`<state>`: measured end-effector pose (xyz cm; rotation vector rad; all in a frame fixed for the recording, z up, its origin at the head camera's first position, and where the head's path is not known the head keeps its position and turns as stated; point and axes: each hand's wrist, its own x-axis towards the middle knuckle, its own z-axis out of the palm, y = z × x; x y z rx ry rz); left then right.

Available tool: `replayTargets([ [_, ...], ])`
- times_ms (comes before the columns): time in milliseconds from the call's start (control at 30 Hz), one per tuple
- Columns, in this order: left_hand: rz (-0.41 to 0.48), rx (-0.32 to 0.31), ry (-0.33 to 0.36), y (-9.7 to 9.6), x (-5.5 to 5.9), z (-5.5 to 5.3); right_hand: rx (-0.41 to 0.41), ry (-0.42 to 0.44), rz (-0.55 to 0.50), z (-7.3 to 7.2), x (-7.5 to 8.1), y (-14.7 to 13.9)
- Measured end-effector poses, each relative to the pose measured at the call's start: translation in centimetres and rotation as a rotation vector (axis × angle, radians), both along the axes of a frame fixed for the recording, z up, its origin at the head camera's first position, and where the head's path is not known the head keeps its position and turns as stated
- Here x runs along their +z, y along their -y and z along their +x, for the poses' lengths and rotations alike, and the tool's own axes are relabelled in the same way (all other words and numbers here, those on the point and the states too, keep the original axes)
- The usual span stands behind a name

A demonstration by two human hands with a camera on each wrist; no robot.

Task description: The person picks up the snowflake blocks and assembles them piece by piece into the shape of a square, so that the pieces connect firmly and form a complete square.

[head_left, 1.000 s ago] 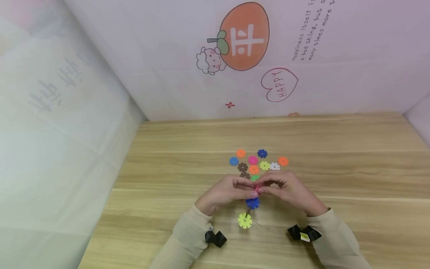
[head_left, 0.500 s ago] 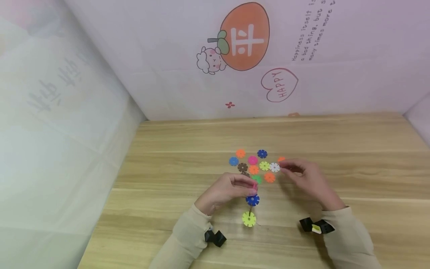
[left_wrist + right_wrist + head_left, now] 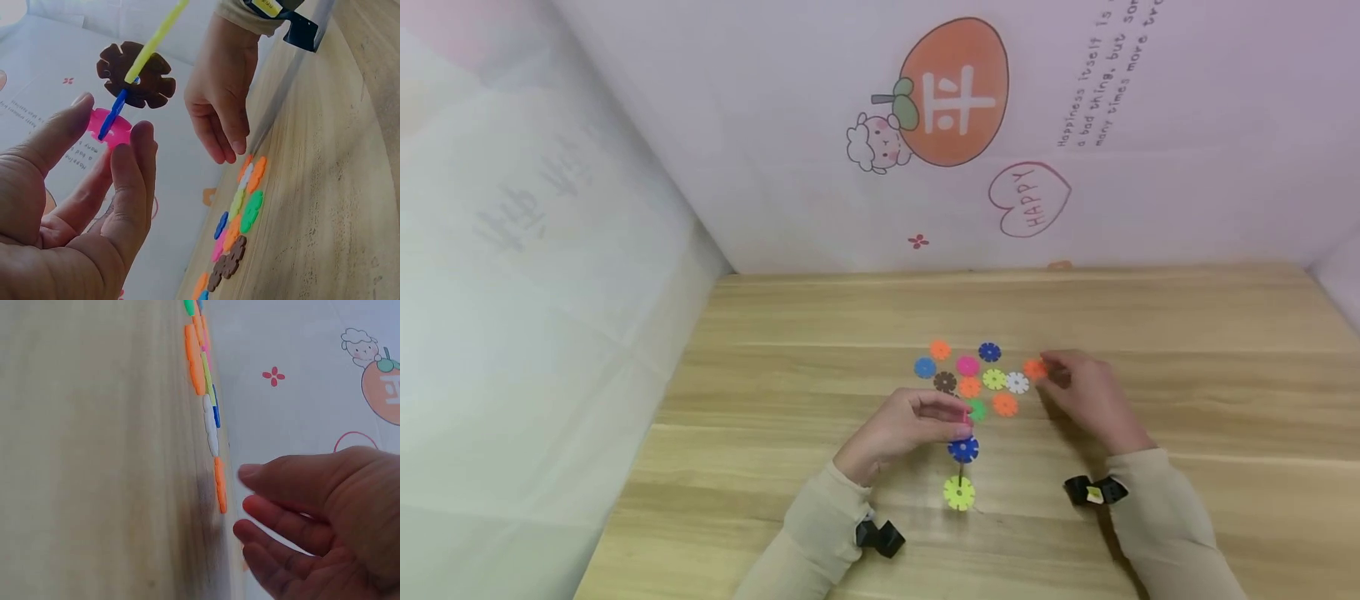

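My left hand (image 3: 917,425) pinches the pink notched disc (image 3: 119,129) between thumb and fingers. Slotted to that disc is a blue disc (image 3: 963,449), then a brown one (image 3: 136,75) and a yellow-green one (image 3: 958,493), all joined in a chain held off the table. Over at the right end of the loose discs, my right hand (image 3: 1086,392) hovers beside an orange disc (image 3: 220,485). Its thumb and fingers are apart, with nothing between them in the right wrist view.
Several loose discs lie flat on the wooden table (image 3: 805,350), among them a white (image 3: 1017,382), a green (image 3: 977,409), a dark blue (image 3: 989,352) and another orange disc (image 3: 1005,405). A printed cloth (image 3: 775,167) hangs behind the table.
My right hand has let go of the pink disc and moved right to the end orange disc. The left hand stays in place holding the chain, which now hangs straighter.
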<state>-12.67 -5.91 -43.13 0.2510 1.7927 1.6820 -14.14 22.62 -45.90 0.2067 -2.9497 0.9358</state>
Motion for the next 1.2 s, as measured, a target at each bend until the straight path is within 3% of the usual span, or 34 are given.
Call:
replayTargets([
  [167, 0.003, 0.008, 0.006, -0.2, 0.0, 0.2, 0.02, 0.052, 0.03, -0.4, -0.3, -0.4],
  [467, -0.003, 0.02, 0.012, -0.3, 0.4, 0.2, 0.047, 0.042, 0.072, -1.2, -0.3, -0.5],
  [800, 0.026, 0.03, 0.034, -0.2, 0.5, 0.2, 0.022, 0.085, 0.059, -1.1, -0.1, -0.4],
  [1000, 0.028, 0.031, 0.024, -0.1, 0.3, 0.2, 0.042, 0.076, -0.018, -0.5, -0.2, -0.8],
  [1200, 0.004, 0.018, 0.012, -0.1, 0.1, 0.1, 0.028, 0.168, -0.132, 0.2, 0.9, -0.7],
])
